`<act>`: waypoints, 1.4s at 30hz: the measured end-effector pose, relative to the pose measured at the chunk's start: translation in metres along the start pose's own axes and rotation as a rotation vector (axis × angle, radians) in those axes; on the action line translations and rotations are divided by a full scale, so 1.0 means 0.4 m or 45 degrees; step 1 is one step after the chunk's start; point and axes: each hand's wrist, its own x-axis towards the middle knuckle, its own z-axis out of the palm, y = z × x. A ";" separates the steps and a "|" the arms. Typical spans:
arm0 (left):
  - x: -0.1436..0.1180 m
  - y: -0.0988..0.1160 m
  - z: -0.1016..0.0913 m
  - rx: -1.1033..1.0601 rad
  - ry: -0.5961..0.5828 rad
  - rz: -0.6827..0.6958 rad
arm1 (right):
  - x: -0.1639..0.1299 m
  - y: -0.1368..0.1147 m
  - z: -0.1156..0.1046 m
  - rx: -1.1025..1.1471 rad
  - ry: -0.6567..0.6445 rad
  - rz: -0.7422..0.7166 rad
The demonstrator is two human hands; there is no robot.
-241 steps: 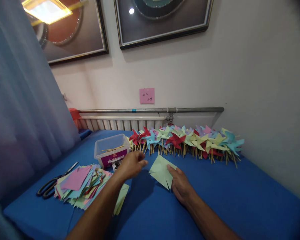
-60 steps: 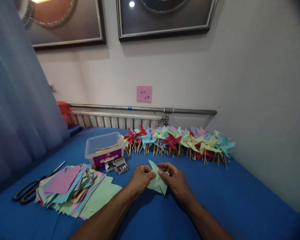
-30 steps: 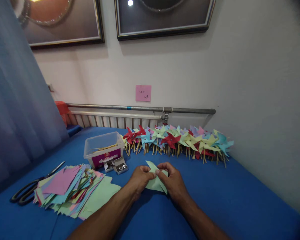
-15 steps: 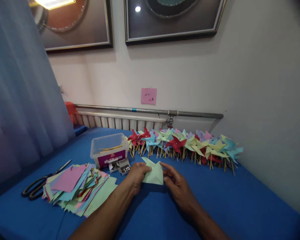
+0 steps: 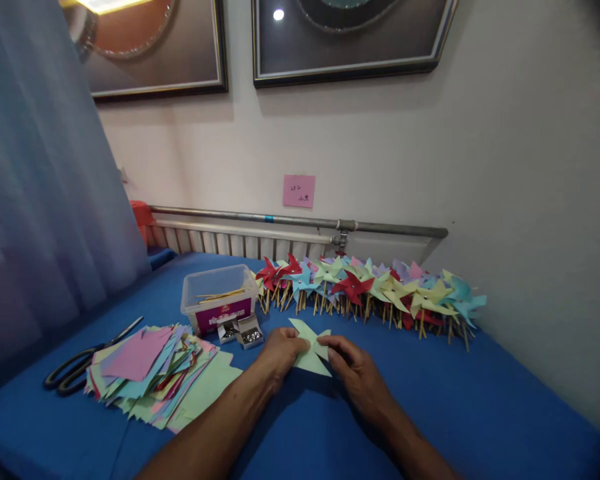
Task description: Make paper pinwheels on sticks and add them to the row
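Note:
A pale green paper pinwheel [image 5: 311, 360], partly folded, is held just above the blue cloth between my two hands. My left hand [image 5: 283, 351] pinches it from the left, the thumb pressed near its middle. From the right, my right hand [image 5: 353, 363] grips a folded blade, with thumb and forefinger close to the centre. No stick shows on this pinwheel. Beyond my left hand are small boxes of shiny metal pins [image 5: 251, 335] with their tops open.
A clear plastic tub [image 5: 193, 308] holds thin sticks. To the left lies a pile of coloured paper sheets [image 5: 140, 353], with black-handled scissors [image 5: 75, 369] beside it. Finished pinwheels on sticks [image 5: 353, 287] form a long row at the back, near the wall pipe [image 5: 300, 222].
My hands have shifted slightly right with the green paper. Its right-hand blade is now folded in toward the centre, and my right fingers have closed on it.

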 end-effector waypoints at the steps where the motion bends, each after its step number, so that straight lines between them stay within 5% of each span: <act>1: -0.001 0.000 0.002 -0.004 0.001 -0.003 | 0.000 -0.001 -0.001 0.011 -0.020 0.002; 11: 0.000 -0.003 0.000 0.053 0.015 0.032 | 0.000 -0.027 -0.009 -0.100 -0.093 -0.029; 20: 0.015 -0.038 0.013 0.022 -0.030 0.022 | 0.009 0.014 0.037 0.190 0.151 0.213; 30: 0.010 -0.035 0.024 -0.015 -0.005 -0.006 | 0.011 0.030 0.057 0.386 0.290 0.235; 42: 0.014 -0.046 0.026 0.026 0.007 0.016 | 0.013 0.029 0.065 0.187 0.338 0.348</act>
